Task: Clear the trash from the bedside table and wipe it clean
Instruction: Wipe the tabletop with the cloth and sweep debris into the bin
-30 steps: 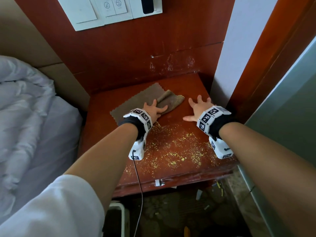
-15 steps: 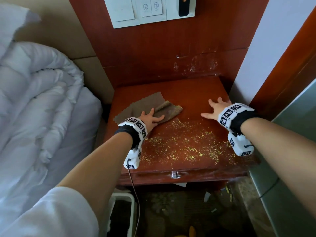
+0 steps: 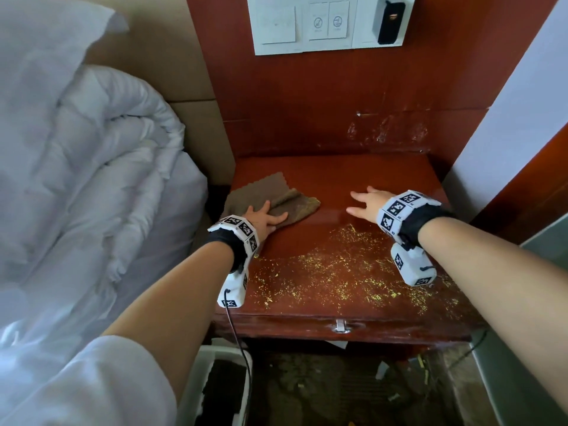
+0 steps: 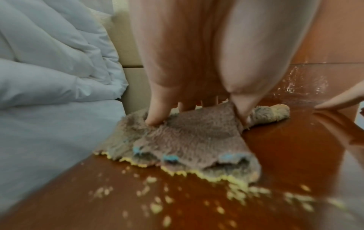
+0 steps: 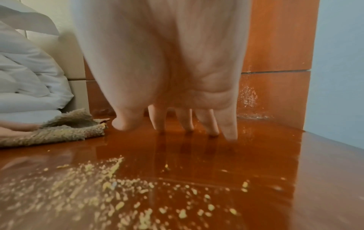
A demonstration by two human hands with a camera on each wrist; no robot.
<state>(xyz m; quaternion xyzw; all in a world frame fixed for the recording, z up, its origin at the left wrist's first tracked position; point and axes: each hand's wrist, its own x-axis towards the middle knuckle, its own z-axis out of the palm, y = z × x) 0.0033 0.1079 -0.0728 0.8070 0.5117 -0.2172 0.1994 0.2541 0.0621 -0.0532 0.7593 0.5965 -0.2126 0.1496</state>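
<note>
A red-brown bedside table (image 3: 338, 176) carries a band of yellow crumbs (image 3: 347, 272) across its front half. A brown-grey cloth (image 3: 295, 204) lies bunched at the table's back left, by the bed. My left hand (image 3: 264, 218) presses down on it with spread fingers (image 4: 155, 115); crumbs (image 4: 157, 207) cling along the cloth's (image 4: 187, 140) near edge. My right hand (image 3: 365, 201) lies flat on bare wood at the right, fingertips (image 5: 228, 130) touching the surface, holding nothing. In the right wrist view the cloth (image 5: 65, 132) is off to the left and crumbs (image 5: 118, 194) lie in front.
A white duvet (image 3: 76, 179) on the bed borders the table's left side. A switch panel (image 3: 307, 26) and a black device (image 3: 390, 21) hang on the wooden back wall. A white wall (image 3: 507, 133) closes the right. A white bin (image 3: 215, 379) and floor litter (image 3: 424, 373) lie below the drawer handle (image 3: 340, 325).
My left hand has slid the cloth leftward to the table's edge by the bed, so the hands are farther apart. The head view has drawn back and shows more of the bed.
</note>
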